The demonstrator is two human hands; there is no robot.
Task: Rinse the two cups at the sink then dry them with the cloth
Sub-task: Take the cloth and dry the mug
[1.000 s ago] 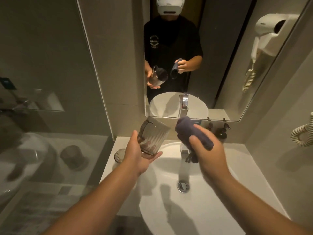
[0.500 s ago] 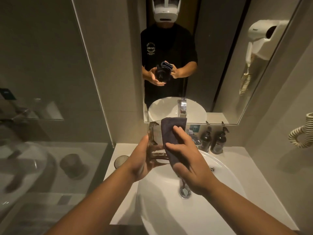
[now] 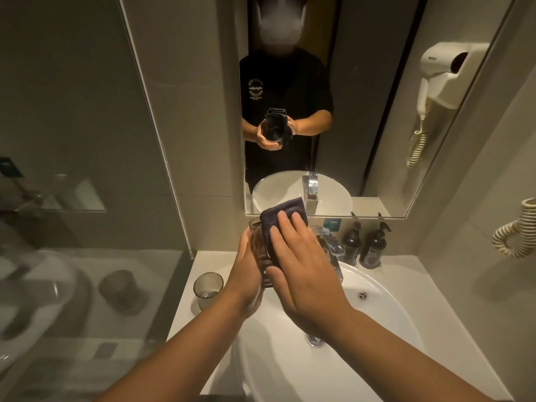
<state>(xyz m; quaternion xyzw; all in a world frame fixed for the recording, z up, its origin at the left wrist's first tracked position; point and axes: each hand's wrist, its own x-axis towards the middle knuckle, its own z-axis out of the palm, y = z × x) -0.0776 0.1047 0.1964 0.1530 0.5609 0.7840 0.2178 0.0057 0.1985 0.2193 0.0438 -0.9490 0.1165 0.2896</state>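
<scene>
My left hand [image 3: 246, 271] grips a ribbed smoky glass cup [image 3: 259, 250] from the left, holding it upright above the white sink [image 3: 377, 309]. A dark cloth [image 3: 278, 217] is draped over the cup's rim and right side, and my right hand [image 3: 301, 262] presses it flat against the cup, fingers spread. Most of the cup is hidden by the cloth and both hands. A second ribbed glass cup [image 3: 208, 288] stands upright on the white counter, left of the sink and apart from my hands.
The chrome tap [image 3: 333, 250] is mostly hidden behind my right hand. Two dark pump bottles [image 3: 374, 248] stand at the back right of the counter. A mirror [image 3: 362, 111] hangs above, a glass partition [image 3: 156, 140] borders the counter's left, and a coiled cord [image 3: 516, 236] hangs right.
The cloth went from bunched in my right hand beside the tilted cup to spread over the cup. The cup is now upright and both hands have closed in around it.
</scene>
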